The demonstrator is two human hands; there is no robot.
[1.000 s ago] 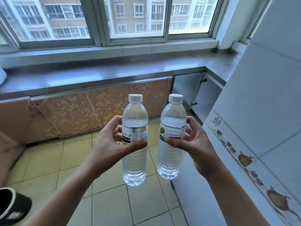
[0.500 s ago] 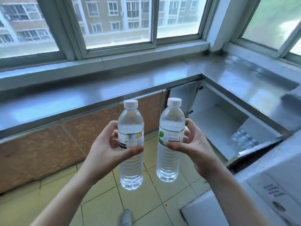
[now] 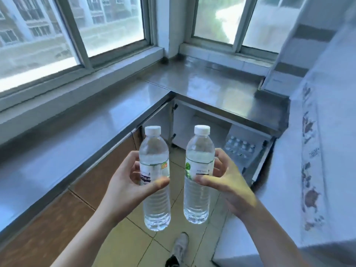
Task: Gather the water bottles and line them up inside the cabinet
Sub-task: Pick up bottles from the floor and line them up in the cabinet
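Left hand point(image 3: 133, 182): fingers clamped round left bottle point(image 3: 155, 178), upright for carrying.
Right hand point(image 3: 229, 182): likewise grips right bottle point(image 3: 199, 174).
Cabinet point(image 3: 192, 130): open, bottles point(image 3: 240, 146) stored.

Two clear white-capped bottles point(image 3: 155, 182) point(image 3: 198, 176) upright, side by side, apart.

stored bottles point(image 3: 240, 148) — blurred, count unclear | shoe point(image 3: 178, 251) cut off (bottom edge)
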